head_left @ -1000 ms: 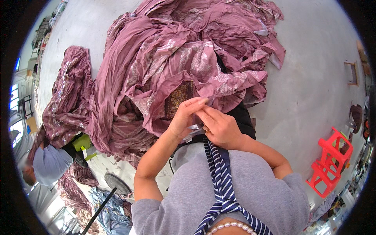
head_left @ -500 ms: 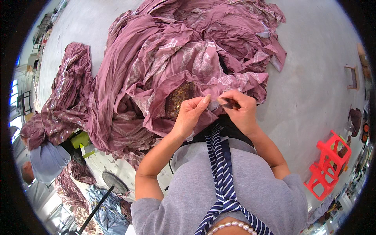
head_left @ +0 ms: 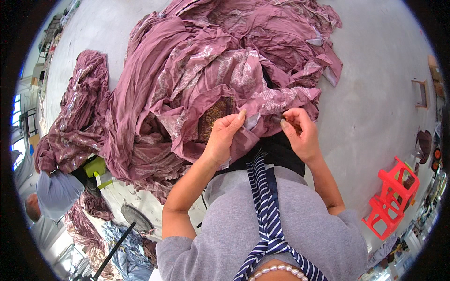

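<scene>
A large heap of mauve cloth (head_left: 140, 84) with silvery patterned bands lies before me. My left hand (head_left: 224, 138) is closed, its thumb and forefinger pinching a fold of this cloth above my lap. Beside that hand shows a dark brown panel with gold patterning (head_left: 212, 121), framed by the mauve fabric. My right hand (head_left: 302, 135) is held apart to the right, by the cloth's near edge. Its fingers are curled, thumb and forefinger close together; something dark shows inside the curl, too shaded to name.
Red plastic stools (head_left: 393, 199) stand at the right. A wooden frame (head_left: 420, 93) lies on the pale floor (head_left: 375, 61). At the left are another person's sleeve (head_left: 58, 191), a lime-green object (head_left: 95, 167) and a black pole (head_left: 114, 250) over blue cloth (head_left: 125, 239).
My right hand has moved to the right, away from my left hand. My left hand has shifted slightly left, still pinching the cloth. The person at the left has moved slightly.
</scene>
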`<state>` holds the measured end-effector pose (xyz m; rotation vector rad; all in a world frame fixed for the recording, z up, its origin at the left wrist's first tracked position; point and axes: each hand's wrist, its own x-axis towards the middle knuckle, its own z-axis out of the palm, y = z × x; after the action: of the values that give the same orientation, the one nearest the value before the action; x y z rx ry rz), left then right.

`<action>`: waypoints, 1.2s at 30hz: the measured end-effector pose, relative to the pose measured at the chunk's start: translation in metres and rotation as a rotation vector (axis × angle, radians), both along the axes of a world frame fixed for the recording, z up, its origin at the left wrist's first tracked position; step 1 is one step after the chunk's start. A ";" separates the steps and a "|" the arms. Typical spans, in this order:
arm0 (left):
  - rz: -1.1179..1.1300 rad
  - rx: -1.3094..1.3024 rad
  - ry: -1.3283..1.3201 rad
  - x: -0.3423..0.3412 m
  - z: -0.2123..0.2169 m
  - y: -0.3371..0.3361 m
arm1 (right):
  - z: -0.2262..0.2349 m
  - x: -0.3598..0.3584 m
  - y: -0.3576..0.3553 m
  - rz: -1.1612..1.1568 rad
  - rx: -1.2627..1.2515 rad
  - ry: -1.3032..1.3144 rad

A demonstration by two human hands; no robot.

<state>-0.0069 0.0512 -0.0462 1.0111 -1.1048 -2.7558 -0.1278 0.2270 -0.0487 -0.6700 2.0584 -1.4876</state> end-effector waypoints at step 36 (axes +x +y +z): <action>-0.307 -0.411 0.077 0.013 0.018 -0.015 | -0.113 -0.087 0.123 -0.490 0.309 -0.135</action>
<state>0.0065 0.0362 -0.0283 0.7281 -1.8449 -2.5687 -0.2144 0.3503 -0.1622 0.0629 2.3788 -1.3592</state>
